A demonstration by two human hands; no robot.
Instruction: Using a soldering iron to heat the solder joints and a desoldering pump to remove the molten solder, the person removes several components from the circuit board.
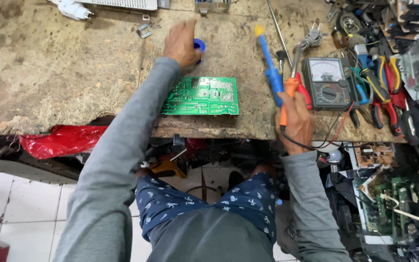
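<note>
A green circuit board (201,96) lies solder side up near the front edge of a worn workbench (54,73). My left hand (180,44) reaches past the board and closes over a small blue round object (200,45), mostly hidden under my fingers. My right hand (294,119) rests at the bench's front edge, gripping an orange-handled soldering iron (289,92) whose tip points away from me. A blue tool with a yellow tip (269,65) stands up just left of the iron; whether my right hand also holds it is unclear.
An analog multimeter (327,81) sits right of my right hand, with pliers and cutters (386,87) piled beyond it. A white plug (73,9) lies at the far left. Red plastic (61,140) hangs under the bench. Circuit boards (389,199) clutter the floor at right.
</note>
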